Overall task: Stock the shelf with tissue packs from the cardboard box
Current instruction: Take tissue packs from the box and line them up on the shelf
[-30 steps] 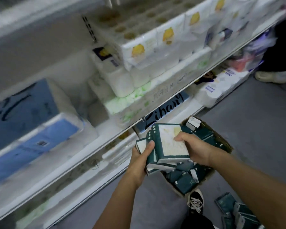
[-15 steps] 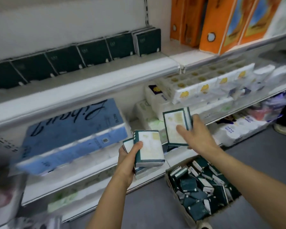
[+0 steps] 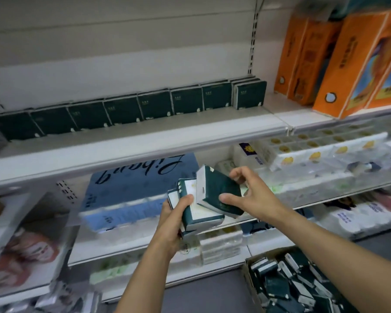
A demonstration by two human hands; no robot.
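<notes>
Now the top tissue pack (image 3: 217,193) sits tilted between both hands, in front of the lower shelving and well below the shelf (image 3: 145,134) where a row of dark green packs (image 3: 131,109) already stands. The right hand (image 3: 248,195) pinches it, thumb against fingers; the left hand (image 3: 174,213) grips the small stack (image 3: 190,211) beneath. Best to turn it upright, dark face forward, and seat it squarely before that row, leaving the cardboard box (image 3: 248,274) for later

Shelf (image 3: 145,134) front strip bare; dark packs (image 3: 127,111) line rear.
</notes>
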